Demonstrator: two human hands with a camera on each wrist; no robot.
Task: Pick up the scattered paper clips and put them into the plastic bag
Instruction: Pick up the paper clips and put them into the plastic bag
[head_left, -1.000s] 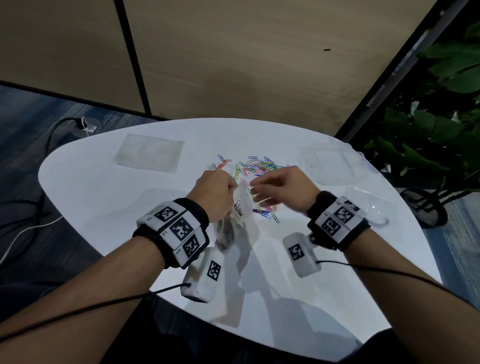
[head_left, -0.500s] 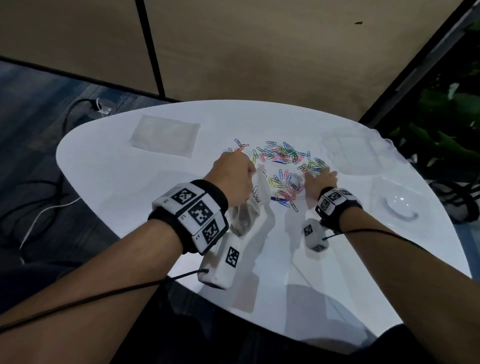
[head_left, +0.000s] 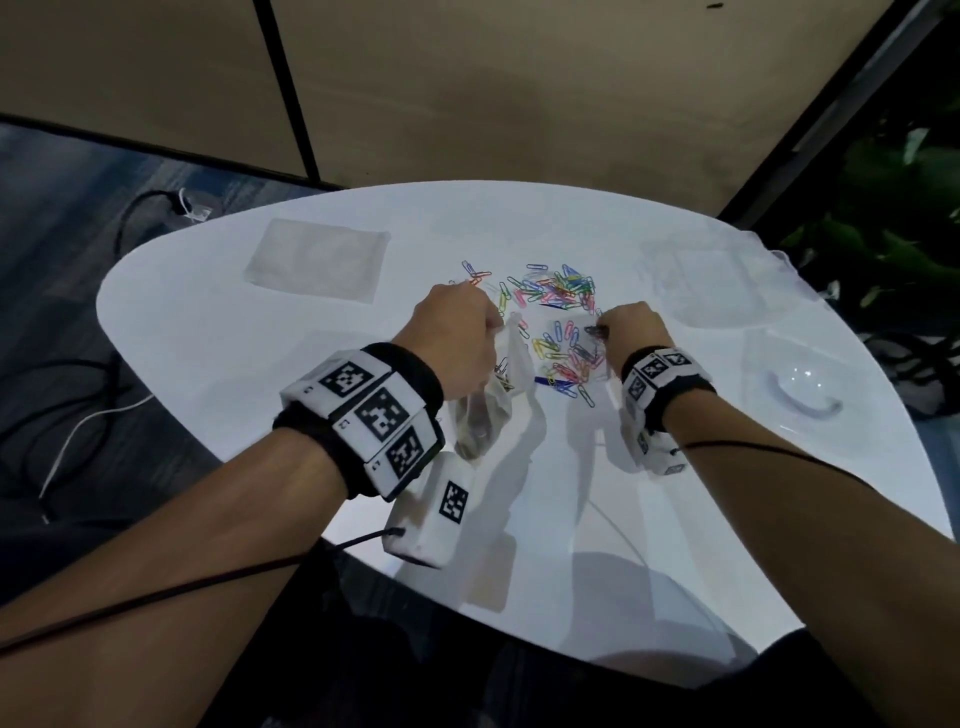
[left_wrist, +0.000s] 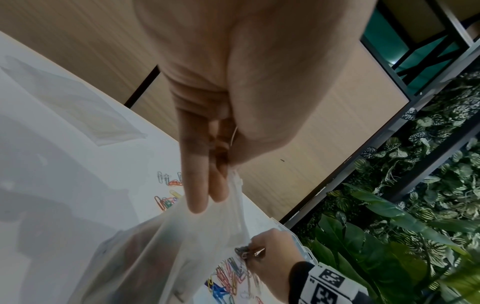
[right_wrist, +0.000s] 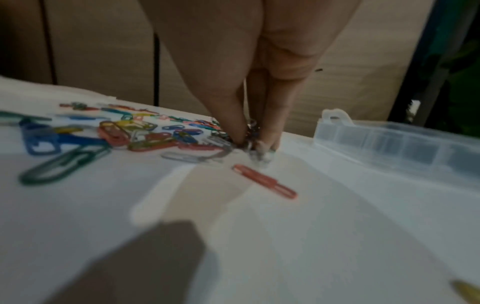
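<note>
Coloured paper clips (head_left: 558, 322) lie scattered over the middle of the white table (head_left: 218, 332). My left hand (head_left: 457, 338) pinches the top edge of a clear plastic bag (head_left: 491, 400) that hangs down from it, with some clips inside. In the left wrist view the bag (left_wrist: 187, 242) hangs from my fingers (left_wrist: 200, 185). My right hand (head_left: 631, 330) is down at the right edge of the pile, fingertips pinching a small bunch of clips (head_left: 595, 329). The right wrist view shows those fingertips (right_wrist: 240, 131) closed on clips (right_wrist: 252, 131) at the table surface; a red clip (right_wrist: 265, 181) lies nearer.
A flat clear bag (head_left: 317, 260) lies at the back left of the table. A clear plastic compartment box (head_left: 717, 280) sits at the back right, also seen as the box (right_wrist: 394, 142). A round clear lid (head_left: 800, 389) is at the right edge. Plants stand beyond.
My right hand went from the bag's mouth out to the right side of the pile and now pinches clips there. The left hand kept hold of the bag.
</note>
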